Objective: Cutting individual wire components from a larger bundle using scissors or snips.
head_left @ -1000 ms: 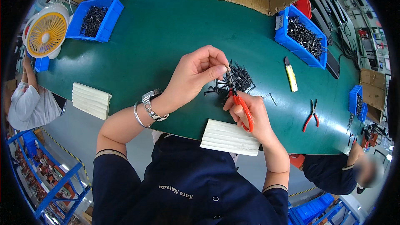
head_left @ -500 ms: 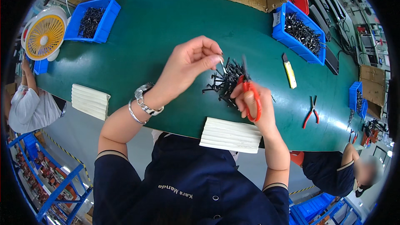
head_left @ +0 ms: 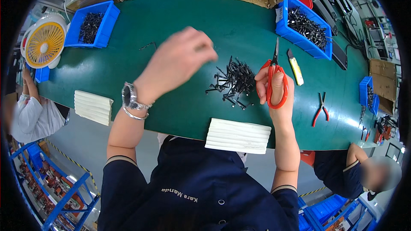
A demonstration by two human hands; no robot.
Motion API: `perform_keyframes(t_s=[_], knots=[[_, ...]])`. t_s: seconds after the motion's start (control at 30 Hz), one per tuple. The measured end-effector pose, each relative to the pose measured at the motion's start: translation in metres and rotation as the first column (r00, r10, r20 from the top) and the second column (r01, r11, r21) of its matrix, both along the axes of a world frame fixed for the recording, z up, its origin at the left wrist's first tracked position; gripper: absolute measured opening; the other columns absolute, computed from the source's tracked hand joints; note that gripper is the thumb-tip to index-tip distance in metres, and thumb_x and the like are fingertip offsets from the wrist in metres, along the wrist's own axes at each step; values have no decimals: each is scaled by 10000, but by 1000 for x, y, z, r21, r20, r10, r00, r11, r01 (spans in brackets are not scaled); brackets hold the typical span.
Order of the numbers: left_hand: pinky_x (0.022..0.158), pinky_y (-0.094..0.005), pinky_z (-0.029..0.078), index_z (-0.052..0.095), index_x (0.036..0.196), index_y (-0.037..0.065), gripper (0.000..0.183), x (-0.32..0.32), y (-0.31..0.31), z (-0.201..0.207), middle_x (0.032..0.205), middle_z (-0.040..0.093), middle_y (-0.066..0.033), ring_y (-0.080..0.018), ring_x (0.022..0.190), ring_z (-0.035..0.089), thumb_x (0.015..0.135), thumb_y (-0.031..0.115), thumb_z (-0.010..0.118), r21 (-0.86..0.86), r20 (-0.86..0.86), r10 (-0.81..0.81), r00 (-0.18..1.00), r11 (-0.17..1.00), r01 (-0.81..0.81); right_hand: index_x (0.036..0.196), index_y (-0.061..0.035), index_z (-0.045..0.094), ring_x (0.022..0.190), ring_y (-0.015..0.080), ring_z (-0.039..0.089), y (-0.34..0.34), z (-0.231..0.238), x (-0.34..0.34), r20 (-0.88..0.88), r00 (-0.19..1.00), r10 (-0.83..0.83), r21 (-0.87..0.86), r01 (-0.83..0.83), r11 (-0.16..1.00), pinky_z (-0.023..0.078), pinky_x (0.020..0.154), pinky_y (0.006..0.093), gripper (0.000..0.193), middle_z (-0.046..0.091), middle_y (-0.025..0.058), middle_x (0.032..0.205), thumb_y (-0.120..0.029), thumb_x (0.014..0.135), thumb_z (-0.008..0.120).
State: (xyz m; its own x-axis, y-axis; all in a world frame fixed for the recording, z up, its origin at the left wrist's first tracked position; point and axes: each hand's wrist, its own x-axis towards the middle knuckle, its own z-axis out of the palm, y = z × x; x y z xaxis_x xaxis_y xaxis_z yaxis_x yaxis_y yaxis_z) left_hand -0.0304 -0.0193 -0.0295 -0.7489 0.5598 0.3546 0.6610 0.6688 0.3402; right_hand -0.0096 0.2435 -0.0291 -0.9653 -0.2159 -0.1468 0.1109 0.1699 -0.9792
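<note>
My right hand [head_left: 278, 87] is wrapped round the handles of red-handled scissors [head_left: 276, 64], whose blades point to the far side. Between my hands lies a pile of small black parts [head_left: 235, 79] on the green table; the scissors are just right of it, apart. My left hand [head_left: 180, 62], with a watch and a bangle at its wrist, hovers left of the pile. Motion smears its fingers, so I cannot tell whether it holds anything. Beyond it on the left a small thin dark part [head_left: 147, 45] shows against the table.
Blue bins of black parts [head_left: 92, 28] [head_left: 306, 28] stand at far left and right. A yellow cutter [head_left: 295, 69] and red-handled pliers [head_left: 321, 110] lie on the right. White ribbed pads [head_left: 237, 136] line the near edge. A yellow fan [head_left: 44, 48] stands left; people sit at both sides.
My left hand has moved left from the pile, and a thin dark part now shows beyond it. My right hand has carried the scissors rightward, off the pile.
</note>
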Motion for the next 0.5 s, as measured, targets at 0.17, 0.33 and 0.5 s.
perform_keyframes(t_s=[0.17,0.33,0.5], knots=[[771,-335,469,588,820,94,103,15,24,-15,923,552,-27,-217,932,542,726,70,622,-42,46,-162,986,986,164,860,14,598,457,60,468,-2,0,-1,4,1000,9,8,-9,1000,347,437,192,712,498,4,573,-669,897,403],[762,-341,465,560,795,77,86,13,20,-16,893,549,-35,-215,901,543,763,89,639,-3,105,-160,982,987,161,858,18,596,458,62,466,-3,0,2,11,999,40,-6,-40,999,350,437,195,699,498,6,574,-656,901,417],[729,-331,450,574,949,47,124,14,24,-6,843,542,-53,-209,801,535,845,98,618,301,457,-266,849,944,134,847,15,587,435,61,421,-9,5,6,21,998,52,22,-52,998,307,435,204,710,481,14,547,-653,919,359]])
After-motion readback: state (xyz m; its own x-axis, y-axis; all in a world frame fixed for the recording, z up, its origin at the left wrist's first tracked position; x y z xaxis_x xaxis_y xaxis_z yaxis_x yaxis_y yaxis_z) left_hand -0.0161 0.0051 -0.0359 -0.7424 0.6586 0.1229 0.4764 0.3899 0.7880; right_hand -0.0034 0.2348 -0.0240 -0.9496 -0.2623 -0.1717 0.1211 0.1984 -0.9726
